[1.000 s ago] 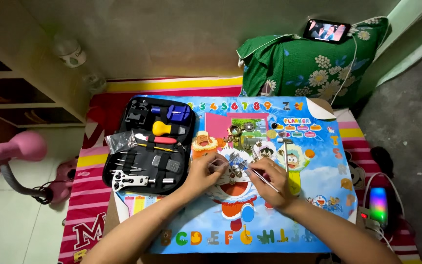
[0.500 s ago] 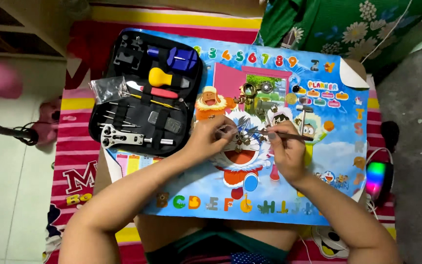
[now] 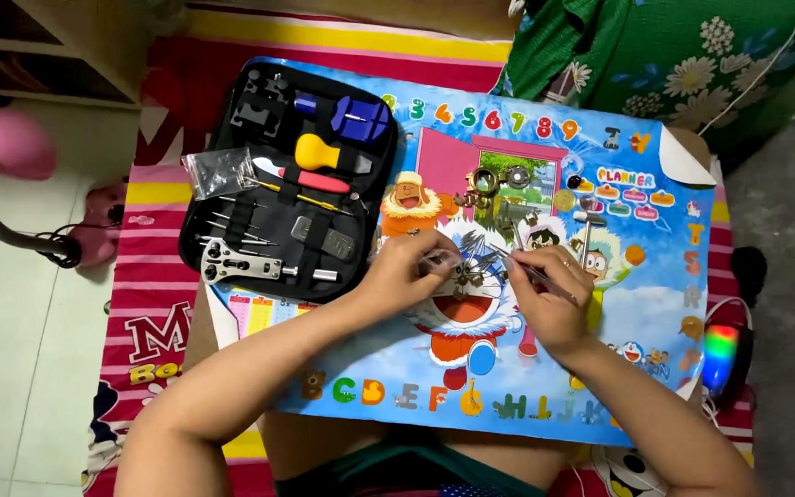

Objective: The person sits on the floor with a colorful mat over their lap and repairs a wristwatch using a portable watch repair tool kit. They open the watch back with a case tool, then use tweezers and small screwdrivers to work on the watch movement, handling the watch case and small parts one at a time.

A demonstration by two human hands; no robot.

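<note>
Far left: pink gooseneck lamp point(image 3: 2, 147) over pale floor tiles point(image 3: 11, 368); wooden shelf unit point(image 3: 48, 46) at top corner. Striped red mat point(image 3: 154, 304) beneath everything.

Open black tool case point(image 3: 287, 175) on left part of cartoon alphabet poster point(image 3: 526, 377); yellow-handled tool point(image 3: 316, 153), blue holder point(image 3: 361, 118) and metal case wrench point(image 3: 246, 267) inside, clear plastic bag point(image 3: 218, 168) at its edge.

Left hand point(image 3: 405, 274) extended from lower left, forearm flat across poster, fingers curled, tips pinching small metal watch part point(image 3: 471, 267) at poster centre. Exact make of part too small to tell.

Right hand point(image 3: 549, 294) opposite, wrist bent inward, thumb and forefinger pressed together on thin metal tool point(image 3: 531, 273), tip meeting part.

Loose small round parts point(image 3: 499, 179) above hands. Green flowered cushion point(image 3: 683, 64) top right; glowing rainbow light point(image 3: 721, 357) at right edge.
</note>
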